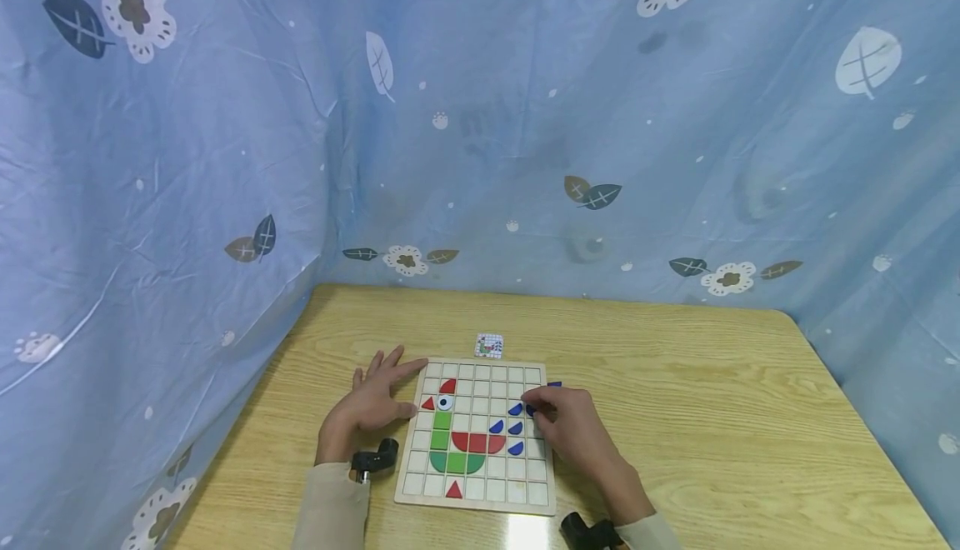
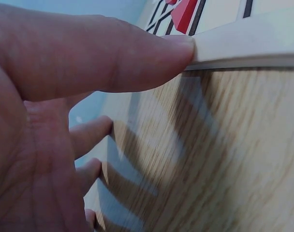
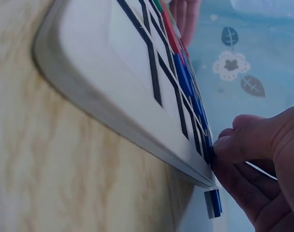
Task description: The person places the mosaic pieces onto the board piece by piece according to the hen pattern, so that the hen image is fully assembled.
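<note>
A pale wooden grid board [image 1: 504, 490] lies on the table, bearing a bird-like pattern of coloured pieces. My left hand [image 1: 372, 400] spreads along its left side, index finger and thumb straight against the edge. In the left wrist view the thumb [image 2: 152, 58] presses the board's rim [image 2: 243, 48]. My right hand [image 1: 570, 425] is over the right columns, pinching a blue piece [image 1: 530, 410] mostly hidden by the fingers. Several blue half-round pieces, one of them a blue half-round [image 1: 515, 448], sit in cells just left of it. Another blue piece [image 3: 213, 203] lies just off the board's right edge.
Behind the board is a small picture card [image 1: 489, 346] with a similar pattern. Green squares [image 1: 441, 440], red pieces [image 1: 477, 443] and a round eye piece [image 1: 445, 402] fill other cells. The wooden table [image 1: 675, 417] meets a blue floral curtain [image 1: 510, 158] on several sides.
</note>
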A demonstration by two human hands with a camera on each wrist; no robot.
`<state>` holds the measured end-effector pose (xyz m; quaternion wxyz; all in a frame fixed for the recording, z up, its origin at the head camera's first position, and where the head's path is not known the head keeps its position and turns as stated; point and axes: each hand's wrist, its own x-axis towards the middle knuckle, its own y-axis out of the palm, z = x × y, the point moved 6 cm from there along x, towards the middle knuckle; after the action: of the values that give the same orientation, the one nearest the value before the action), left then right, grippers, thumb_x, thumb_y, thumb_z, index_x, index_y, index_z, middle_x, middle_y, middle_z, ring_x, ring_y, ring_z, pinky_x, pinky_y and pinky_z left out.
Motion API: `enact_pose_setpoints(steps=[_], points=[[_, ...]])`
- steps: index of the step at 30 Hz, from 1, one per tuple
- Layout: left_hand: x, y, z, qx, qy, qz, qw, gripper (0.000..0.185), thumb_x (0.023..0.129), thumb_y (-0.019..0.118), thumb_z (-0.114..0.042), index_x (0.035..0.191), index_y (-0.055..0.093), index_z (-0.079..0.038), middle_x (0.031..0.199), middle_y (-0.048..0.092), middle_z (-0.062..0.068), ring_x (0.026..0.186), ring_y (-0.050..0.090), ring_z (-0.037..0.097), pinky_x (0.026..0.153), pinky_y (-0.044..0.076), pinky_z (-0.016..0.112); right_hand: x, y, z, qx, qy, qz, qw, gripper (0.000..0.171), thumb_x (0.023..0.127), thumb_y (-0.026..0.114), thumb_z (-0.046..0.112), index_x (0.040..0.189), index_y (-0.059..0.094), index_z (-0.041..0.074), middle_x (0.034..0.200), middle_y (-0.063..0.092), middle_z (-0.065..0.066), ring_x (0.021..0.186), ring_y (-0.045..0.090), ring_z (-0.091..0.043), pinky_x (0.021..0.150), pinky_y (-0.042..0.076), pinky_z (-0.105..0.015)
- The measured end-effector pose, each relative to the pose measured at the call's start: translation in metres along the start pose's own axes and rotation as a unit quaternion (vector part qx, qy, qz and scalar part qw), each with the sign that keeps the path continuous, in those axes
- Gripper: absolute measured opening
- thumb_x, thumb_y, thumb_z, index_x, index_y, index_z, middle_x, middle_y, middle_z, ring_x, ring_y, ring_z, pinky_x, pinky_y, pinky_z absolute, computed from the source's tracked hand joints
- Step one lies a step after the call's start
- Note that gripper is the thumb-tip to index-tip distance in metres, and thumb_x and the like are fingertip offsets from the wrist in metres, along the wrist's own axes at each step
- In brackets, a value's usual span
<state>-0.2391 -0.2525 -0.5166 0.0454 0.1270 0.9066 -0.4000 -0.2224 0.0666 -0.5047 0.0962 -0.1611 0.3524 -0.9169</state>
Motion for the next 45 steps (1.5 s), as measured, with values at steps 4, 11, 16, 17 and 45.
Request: enact_pose_setpoints(steps=[4,11,16,17,45], points=[[0.001,-0.001,-0.001,0.001,0.002,-0.003,1.0,0.076,0.091,0.082,-0.007,0.162,0.056,-0.019,0.182,0.017,0.024,0.168,-0.004,0.056,0.127,-0.01,0.081,0.001,-0.012,-0.004,-0.011,-0.004,-0.016,1.0,0.03,0.088,0.08,-0.012,0.109,0.085,0.009,0.105,0.084,-0.002,0.095,0.079,-0.015,0.084,0.067,-0.033],[0.001,0.0,0.001,-0.005,-0.002,-0.003,1.0,0.077,0.091,0.082,-0.006,0.162,0.056,-0.02,0.183,0.017,0.023,0.168,-0.006,0.054,0.128,-0.011,0.079,0.006,-0.027,-0.022,-0.03,-0.003,-0.035,0.999,0.03,0.087,0.081,-0.01,0.11,0.085,0.008,0.105,0.085,-0.004,0.097,0.081,-0.018,0.086,0.067,-0.038],[0.0,0.001,0.002,-0.001,0.001,-0.004,1.0,0.077,0.09,0.082,-0.005,0.162,0.057,-0.02,0.182,0.018,0.024,0.168,-0.005,0.055,0.127,-0.01,0.081,0.0,-0.028,-0.026,-0.039,-0.013,-0.03,0.999,0.029,0.085,0.082,-0.011,0.108,0.085,0.006,0.103,0.085,-0.005,0.094,0.081,-0.018,0.083,0.067,-0.034],[0.0,0.001,0.002,-0.001,0.001,-0.004,1.0,0.077,0.09,0.082,-0.005,0.162,0.057,-0.02,0.182,0.018,0.024,0.168,-0.005,0.055,0.127,-0.01,0.081,-0.002,-0.028,-0.027,-0.042,-0.016,-0.032,0.998,0.029,0.084,0.082,-0.011,0.107,0.085,0.006,0.102,0.085,-0.005,0.094,0.081,-0.018,0.083,0.067,-0.033],[0.001,-0.001,-0.001,0.003,0.006,-0.001,1.0,0.076,0.092,0.081,-0.007,0.163,0.056,-0.02,0.182,0.016,0.024,0.168,-0.005,0.055,0.127,-0.01,0.081,-0.043,-0.046,-0.034,-0.024,-0.018,0.01,1.0,0.023,0.088,0.088,0.0,0.108,0.084,0.012,0.103,0.084,0.005,0.094,0.079,-0.008,0.082,0.066,-0.027]])
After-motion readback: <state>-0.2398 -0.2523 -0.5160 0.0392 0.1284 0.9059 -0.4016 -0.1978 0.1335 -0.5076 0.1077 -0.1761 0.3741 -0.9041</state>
